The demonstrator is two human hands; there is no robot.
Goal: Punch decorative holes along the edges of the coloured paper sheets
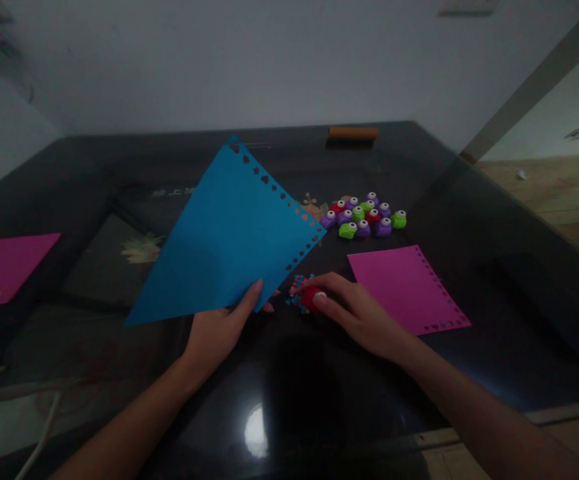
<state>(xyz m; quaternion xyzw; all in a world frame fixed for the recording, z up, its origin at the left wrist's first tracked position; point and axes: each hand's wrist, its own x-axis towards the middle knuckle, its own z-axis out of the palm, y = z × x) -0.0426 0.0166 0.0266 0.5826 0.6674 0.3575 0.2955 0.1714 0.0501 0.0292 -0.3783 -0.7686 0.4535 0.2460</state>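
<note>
My left hand [219, 330] grips a sheet of blue paper [234, 233] by its lower edge, thumb on top and fingers hidden behind. Small shaped holes run along two of the sheet's edges. Between the fingers of my right hand [354, 307] is a red craft punch [312, 299], low over the table. Under and beside it lies a small heap of blue and pink paper cutouts [297, 287]. Just right of that hand, a pink sheet [404, 287] with punched holes along two edges lies flat, partly covered by my wrist.
Several purple, green and red craft punches [363, 217] stand grouped beyond my right hand. An orange-brown roll [353, 133] lies at the far table edge. Another pink sheet [12, 267] is at the left, near a white cable [39, 437]. The dark glossy table [289, 400] meets a wall behind.
</note>
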